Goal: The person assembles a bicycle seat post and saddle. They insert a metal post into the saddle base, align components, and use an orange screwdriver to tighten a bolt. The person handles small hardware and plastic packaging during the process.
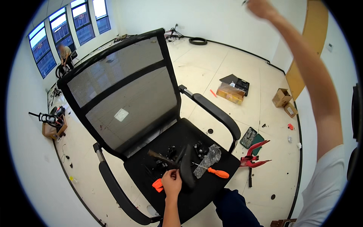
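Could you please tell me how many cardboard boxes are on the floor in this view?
4: a large box beside the black case, two small boxes by the right wall, and one box at the left wall. Others may be hidden.

Left hand (pixel 172 183) low, right hand (pixel 261 7) overhead

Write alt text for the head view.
A left hand pinches a small part over the seat of a black mesh office chair, beside an orange screwdriver. The right hand is raised high. Boxes litter the floor.
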A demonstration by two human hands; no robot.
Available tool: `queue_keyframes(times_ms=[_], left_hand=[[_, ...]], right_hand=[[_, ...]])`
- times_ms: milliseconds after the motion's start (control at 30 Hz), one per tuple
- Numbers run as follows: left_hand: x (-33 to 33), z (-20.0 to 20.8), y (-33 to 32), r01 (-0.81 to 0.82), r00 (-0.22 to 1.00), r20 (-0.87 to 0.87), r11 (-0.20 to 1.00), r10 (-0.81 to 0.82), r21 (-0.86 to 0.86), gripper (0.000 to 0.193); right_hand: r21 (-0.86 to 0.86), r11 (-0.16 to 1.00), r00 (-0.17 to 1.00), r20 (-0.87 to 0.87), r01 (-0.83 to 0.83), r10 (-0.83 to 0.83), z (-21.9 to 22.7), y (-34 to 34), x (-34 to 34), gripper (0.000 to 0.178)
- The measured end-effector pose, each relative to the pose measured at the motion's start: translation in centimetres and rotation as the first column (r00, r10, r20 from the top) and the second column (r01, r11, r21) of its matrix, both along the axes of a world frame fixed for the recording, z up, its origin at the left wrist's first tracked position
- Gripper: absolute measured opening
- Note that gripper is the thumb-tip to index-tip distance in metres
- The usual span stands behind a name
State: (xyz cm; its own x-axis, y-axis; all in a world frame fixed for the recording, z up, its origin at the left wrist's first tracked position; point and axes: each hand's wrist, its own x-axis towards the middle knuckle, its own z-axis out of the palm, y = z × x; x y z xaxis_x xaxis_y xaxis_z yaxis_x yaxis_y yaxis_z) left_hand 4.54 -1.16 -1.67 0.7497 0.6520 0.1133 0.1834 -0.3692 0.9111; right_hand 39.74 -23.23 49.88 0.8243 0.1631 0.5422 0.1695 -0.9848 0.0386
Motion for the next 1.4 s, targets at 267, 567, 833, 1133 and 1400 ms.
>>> queue_keyframes(times_ms=[267, 567, 833, 1133, 1400], left_hand=[[0.2, -1.2, -0.7, 0.053, 0.997, 0.057, 0.997, -0.05, -0.055, 0.014], [-0.3, -0.4, 0.1, 0.111, 0.994, -0.006, 0.991, -0.112, -0.071, 0.021], [-0.9, -0.1, -0.3, 0.074, 0.997, 0.031, 0.995, -0.072, -0.065, 0.016], [-0.8, -1.5, 0.8, 0.026, 0.998, -0.049, 0.997, -0.029, -0.069, 0.014], [-1.8, 0.1, 0.9, 0.038, 0.995, 0.101, 0.874, 0.013, -0.484, 0.036]], right_hand=[[0.556, 0.77, 0.949, 0.195, -0.313, 0.246, 4.1, -8.0, -0.6, 0.027], [0.595, 0.755, 0.643, -0.47, -0.274, 0.604, -35.4, -1.5, -20.0, 0.025], [0.836, 0.28, 0.44, -0.498, 0.472, 0.748, -47.9, 9.5, -27.2, 0.026], [0.808, 0.236, 0.442, -0.51, 0.539, 0.738, -51.3, 11.6, -29.0, 0.038], [0.897, 0.279, 0.428, -0.414, 0.343, 0.804, -52.2, 11.9, -26.8, 0.035]])
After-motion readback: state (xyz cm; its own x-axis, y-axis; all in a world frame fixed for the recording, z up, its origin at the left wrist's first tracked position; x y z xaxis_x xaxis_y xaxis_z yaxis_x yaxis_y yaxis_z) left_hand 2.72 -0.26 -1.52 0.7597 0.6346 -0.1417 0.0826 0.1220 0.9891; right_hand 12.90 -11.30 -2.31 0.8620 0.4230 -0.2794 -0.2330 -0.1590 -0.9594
